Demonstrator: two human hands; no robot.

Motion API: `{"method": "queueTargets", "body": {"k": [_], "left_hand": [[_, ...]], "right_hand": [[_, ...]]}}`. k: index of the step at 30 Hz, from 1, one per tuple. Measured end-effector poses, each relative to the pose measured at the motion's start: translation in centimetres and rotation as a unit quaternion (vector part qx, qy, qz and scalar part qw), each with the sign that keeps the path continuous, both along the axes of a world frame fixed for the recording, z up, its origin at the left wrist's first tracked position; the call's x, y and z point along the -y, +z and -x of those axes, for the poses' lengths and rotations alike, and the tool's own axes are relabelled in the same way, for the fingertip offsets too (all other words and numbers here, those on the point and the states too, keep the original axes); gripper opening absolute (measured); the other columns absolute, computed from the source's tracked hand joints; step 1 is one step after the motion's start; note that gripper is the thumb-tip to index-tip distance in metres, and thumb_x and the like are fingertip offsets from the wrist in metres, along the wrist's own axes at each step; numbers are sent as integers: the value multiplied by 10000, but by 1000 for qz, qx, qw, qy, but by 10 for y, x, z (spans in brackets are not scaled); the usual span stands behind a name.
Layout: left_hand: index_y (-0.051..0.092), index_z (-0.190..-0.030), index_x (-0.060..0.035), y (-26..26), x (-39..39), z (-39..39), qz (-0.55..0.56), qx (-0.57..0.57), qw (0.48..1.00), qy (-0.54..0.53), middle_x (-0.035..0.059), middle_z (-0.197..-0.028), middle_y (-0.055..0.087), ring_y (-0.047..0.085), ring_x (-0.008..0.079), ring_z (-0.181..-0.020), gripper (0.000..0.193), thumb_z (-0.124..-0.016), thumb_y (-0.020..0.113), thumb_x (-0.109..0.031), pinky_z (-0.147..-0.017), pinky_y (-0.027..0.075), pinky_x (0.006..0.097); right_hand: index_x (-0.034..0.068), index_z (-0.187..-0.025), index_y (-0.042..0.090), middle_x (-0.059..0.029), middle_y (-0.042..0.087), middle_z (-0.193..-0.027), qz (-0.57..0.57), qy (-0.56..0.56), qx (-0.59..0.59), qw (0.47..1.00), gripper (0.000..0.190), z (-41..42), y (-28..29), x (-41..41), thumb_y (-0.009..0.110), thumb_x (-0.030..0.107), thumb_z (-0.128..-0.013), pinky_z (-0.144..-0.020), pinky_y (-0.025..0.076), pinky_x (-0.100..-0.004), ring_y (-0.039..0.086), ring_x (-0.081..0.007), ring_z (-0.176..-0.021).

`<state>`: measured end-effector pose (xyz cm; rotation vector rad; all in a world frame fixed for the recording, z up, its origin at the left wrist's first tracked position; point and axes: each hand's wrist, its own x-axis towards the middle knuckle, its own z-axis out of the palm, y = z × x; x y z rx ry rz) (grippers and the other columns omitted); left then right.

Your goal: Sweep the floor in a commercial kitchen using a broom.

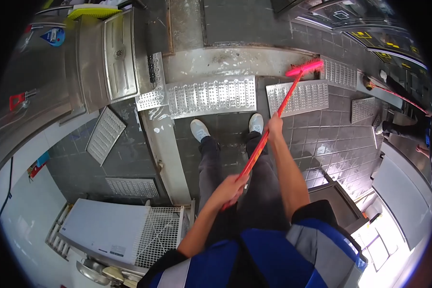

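Observation:
Both my hands grip the red handle of a long scrub brush [253,158], which slants from near my thighs up to the right. My left hand [230,190] closes around the lower end of the handle. Higher up, my right hand [275,127] holds it around the middle. The pink bristled head [305,68] lies over the long floor channel, just above a perforated metal drain cover [298,96]. Another metal drain cover [212,95] lies in front of my shoes, left of the brush.
Loose drain covers lie at left [105,136], lower left [131,187] and right [363,109]. A steel counter [39,72] runs along the left; a white-topped unit [104,225] stands lower left. At far right, another person's legs [399,130] and a second red-handled tool [397,95] show.

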<state>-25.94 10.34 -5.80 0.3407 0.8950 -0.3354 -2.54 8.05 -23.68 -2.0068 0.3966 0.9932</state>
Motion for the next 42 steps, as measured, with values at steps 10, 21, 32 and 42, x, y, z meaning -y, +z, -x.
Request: {"method": "queueTargets", "body": {"k": [10,21,32,42], "left_hand": [[409,-761,-113,84,16,77,-29,-164,985,38,-42,-466,329,272,61,-298,287,-907,436,-358,-269,239,224],[396,-773,-109,64,40,156,44,-212,938,270,-31,-454,301,261,72,-292,277,-926,396,-339,-268,231,220],[373,-750,-123,5,-140,40,23,-36,939,342,-47,-450,271,255,59,-291,319,-903,422,-399,-259,238,214],[379,-783,-105,82,23,128,-20,-6,992,121,-28,-465,356,315,67,-300,252,-918,424,-314,-268,263,227]], "right_hand": [[128,-770,404,9,358,-517,-113,-40,-206,971,322,141,32,-41,407,426,-894,-308,285,-233,320,-79,-348],[-5,-905,486,-216,576,-780,43,337,-56,939,425,288,-7,-84,343,395,-908,-654,461,-456,579,-387,-741],[-25,-755,544,-159,552,-581,-40,384,39,922,435,135,-22,-326,370,348,-895,-504,425,-400,562,-279,-512],[120,-787,404,58,289,-510,-98,24,-127,987,306,156,127,-98,397,400,-910,-334,222,-202,246,-48,-367]]}}
